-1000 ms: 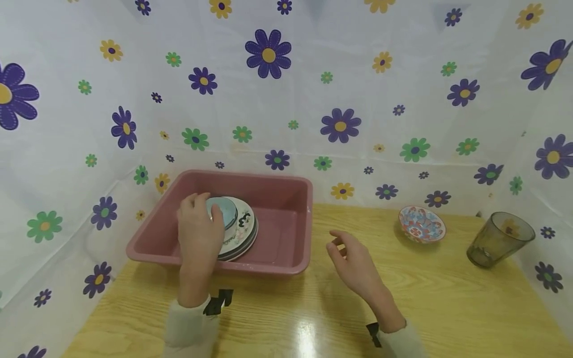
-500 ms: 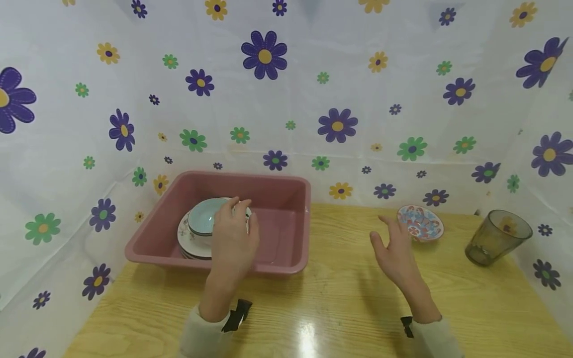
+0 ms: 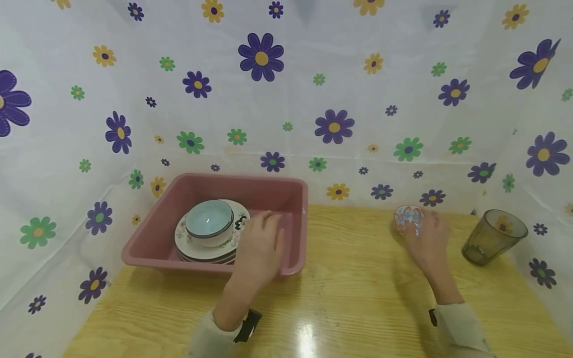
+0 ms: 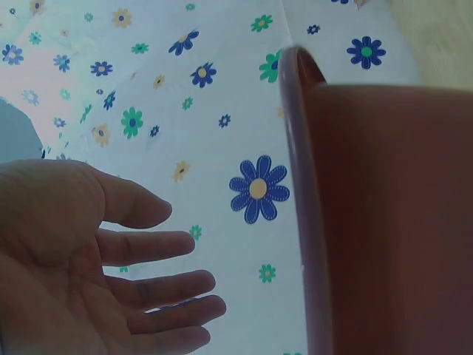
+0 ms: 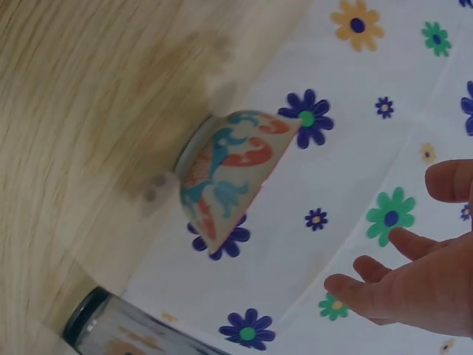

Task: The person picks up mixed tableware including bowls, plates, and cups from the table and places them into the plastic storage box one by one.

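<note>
In the head view a small patterned bowl (image 3: 405, 219) in red, blue and white stands at the back right, partly covered by my right hand (image 3: 427, 243). The right wrist view shows that bowl (image 5: 233, 174) apart from my right hand (image 5: 414, 274), whose fingers are loosely bent with nothing between them. My left hand (image 3: 259, 248) hovers over the front edge of the pink basin (image 3: 295, 258). Its fingers (image 4: 166, 292) are extended and hold nothing in the left wrist view. Inside the basin a light blue bowl (image 3: 209, 219) rests on a stack of plates (image 3: 239, 206).
A tinted drinking glass (image 3: 494, 236) stands right of the patterned bowl on the wooden table (image 3: 349, 278). A white cloth with flowers (image 3: 286, 89) hangs behind and along both sides.
My left hand has moved right, off the light blue bowl, toward the basin's front right. My right hand has moved right to the patterned bowl. The dishes stay in place.
</note>
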### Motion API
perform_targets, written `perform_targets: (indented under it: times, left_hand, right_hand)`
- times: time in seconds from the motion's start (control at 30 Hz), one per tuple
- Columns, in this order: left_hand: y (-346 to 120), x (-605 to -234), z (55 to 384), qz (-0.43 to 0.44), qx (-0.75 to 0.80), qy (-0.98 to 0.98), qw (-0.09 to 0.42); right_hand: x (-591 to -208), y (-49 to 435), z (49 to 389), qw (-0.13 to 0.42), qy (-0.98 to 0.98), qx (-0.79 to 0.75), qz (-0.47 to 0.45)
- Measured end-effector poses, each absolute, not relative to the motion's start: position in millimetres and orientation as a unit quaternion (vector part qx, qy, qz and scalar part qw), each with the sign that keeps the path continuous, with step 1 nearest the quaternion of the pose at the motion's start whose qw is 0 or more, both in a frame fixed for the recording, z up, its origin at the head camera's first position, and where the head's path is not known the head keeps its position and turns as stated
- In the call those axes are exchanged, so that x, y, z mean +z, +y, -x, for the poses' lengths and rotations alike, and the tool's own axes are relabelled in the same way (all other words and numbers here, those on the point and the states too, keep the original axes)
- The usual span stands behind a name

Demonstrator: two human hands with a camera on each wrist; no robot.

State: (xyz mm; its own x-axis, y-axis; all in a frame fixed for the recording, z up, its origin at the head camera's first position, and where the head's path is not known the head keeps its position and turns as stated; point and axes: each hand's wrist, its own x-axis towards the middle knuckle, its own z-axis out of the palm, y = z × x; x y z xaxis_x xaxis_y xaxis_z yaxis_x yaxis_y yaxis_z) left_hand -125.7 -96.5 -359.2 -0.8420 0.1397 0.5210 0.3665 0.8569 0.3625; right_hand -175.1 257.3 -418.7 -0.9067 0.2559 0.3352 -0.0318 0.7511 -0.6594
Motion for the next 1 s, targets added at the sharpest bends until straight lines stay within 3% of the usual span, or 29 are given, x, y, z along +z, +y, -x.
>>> perform_targets:
  times: [0.37,0.7,1.0]
  left_hand:
    - [-77.4,-374.4,119.6,0.272,-0.22,-0.887,0.301]
    - [-61.7,-374.7,106.4,0.336,-0.244,-0.88,0.232]
    - [-55.3,-380.3,101.9,0.35,-0.227,-0.887,0.196]
  right_hand:
    - [-423.3,280.9,185.8,0.104,-0.925,0.336,0.143]
    - [-430.0,293.2,189.0,0.026,-0.914,0.371,0.161]
    - [-438.9,302.3,194.6,0.014,-0.883,0.437,0.171]
